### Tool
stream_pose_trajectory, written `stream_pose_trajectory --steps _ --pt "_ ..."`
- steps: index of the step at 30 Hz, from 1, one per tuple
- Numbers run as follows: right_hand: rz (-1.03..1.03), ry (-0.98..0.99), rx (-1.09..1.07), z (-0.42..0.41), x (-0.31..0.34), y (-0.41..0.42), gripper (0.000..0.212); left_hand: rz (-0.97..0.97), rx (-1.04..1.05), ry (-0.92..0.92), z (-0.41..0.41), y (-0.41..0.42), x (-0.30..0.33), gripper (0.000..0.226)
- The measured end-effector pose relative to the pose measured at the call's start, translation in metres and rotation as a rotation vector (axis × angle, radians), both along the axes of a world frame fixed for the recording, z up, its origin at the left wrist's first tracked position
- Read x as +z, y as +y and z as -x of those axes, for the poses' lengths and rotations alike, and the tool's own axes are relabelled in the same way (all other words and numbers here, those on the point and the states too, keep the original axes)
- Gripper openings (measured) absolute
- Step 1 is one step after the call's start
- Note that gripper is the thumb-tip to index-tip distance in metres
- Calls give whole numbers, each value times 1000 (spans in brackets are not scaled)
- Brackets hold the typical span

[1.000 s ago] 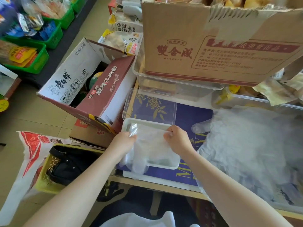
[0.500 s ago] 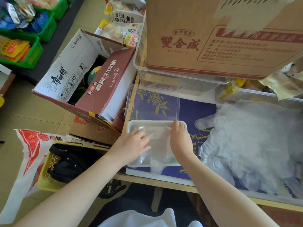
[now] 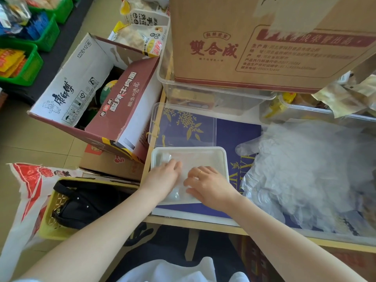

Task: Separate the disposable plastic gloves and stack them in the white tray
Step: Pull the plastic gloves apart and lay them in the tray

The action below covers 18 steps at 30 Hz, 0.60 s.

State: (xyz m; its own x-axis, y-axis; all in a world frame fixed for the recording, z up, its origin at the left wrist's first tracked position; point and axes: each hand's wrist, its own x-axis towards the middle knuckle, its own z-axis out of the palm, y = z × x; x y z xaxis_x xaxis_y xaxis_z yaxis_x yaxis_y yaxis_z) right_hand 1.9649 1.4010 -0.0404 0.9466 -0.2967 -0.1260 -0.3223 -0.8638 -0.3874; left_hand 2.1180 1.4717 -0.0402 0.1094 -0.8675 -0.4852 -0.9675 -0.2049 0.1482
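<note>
Centre frame: left hand [image 3: 162, 177] and right hand [image 3: 207, 184], fingers flat, press a glove [image 3: 179, 195] into the white tray [image 3: 220, 154]; static cling may lift the film out as they rise.

There is one view only, from the camera on my head, so no second view shares anything with it. It looks forward and steeply down over my forearms at the table edge [image 3: 195, 221] in front of me. My left hand [image 3: 162, 178] and right hand [image 3: 209, 184] sit near the middle, close below. Its wide angle takes in the floor [image 3: 26, 139] at left.
</note>
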Motion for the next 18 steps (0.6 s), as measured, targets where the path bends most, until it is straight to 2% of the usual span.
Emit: stream_pose_trajectory --steps 3,7,9,12,14,16,18 --pt "-142 289 23 2 -2 -2 32 76 -83 -85 -1 1 -9 56" --pt "-146 335 -30 1 -5 -8 29 248 -222 -111 -11 14 -10 24" --pt "-163 348 -27 -3 -4 -10 26 282 -225 -89 -13 16 -6 21" --pt "-158 351 -48 -9 3 -11 23 233 -122 -82 -9 16 1 40" --pt "-128 308 -203 -9 8 -12 24 189 16 -56 -7 16 4 52" --pt "-62 351 -329 -6 10 -10 39 127 -60 -138 -3 12 7 57" --pt "43 448 -309 -4 4 -5 51 28 -118 -196 1 12 3 53"
